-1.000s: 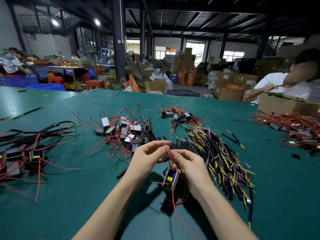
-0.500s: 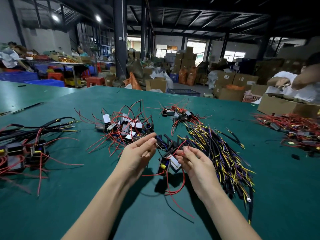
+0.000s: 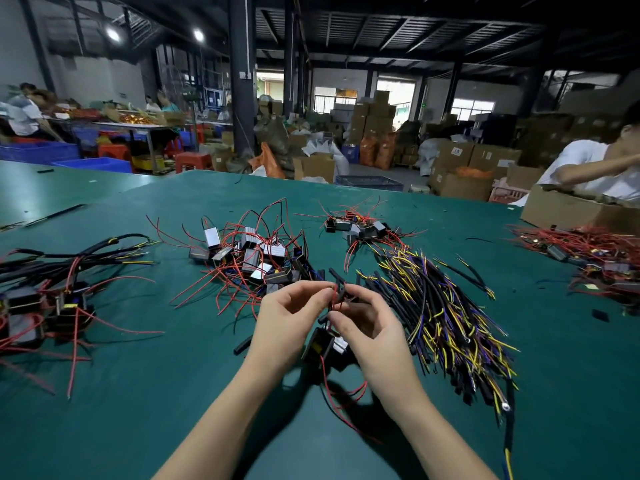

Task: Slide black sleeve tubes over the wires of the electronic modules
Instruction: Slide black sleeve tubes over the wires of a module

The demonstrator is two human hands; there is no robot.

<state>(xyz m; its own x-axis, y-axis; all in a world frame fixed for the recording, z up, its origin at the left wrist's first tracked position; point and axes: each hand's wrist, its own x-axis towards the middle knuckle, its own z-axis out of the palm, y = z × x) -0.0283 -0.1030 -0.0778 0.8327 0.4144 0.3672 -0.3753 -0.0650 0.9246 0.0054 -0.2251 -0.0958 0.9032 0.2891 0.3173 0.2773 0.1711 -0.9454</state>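
I held both hands just above the near centre of the green bench (image 3: 145, 403). My left hand (image 3: 287, 320) pinched the red wires (image 3: 334, 296) at their free ends, and my right hand (image 3: 370, 327) pinched a short black sleeve tube (image 3: 343, 295) against them; each grip was narrow and closed on its item. The module (image 3: 323, 346) hung below, between my wrists, with a red lead (image 3: 343, 403) looping toward me. To do this step well, I judged that the wire tips should be kept bunched and straight, aligned with the tube bore, then fed with short pushes while the tube was held steady. Compared with half a second earlier, my hands had closed together from a spread position, and the module had dropped from between my fingertips to below my palms. The unsleeved pile (image 3: 256, 258) lay far left of centre, the sleeved cable bundle (image 3: 440, 317) to the right.
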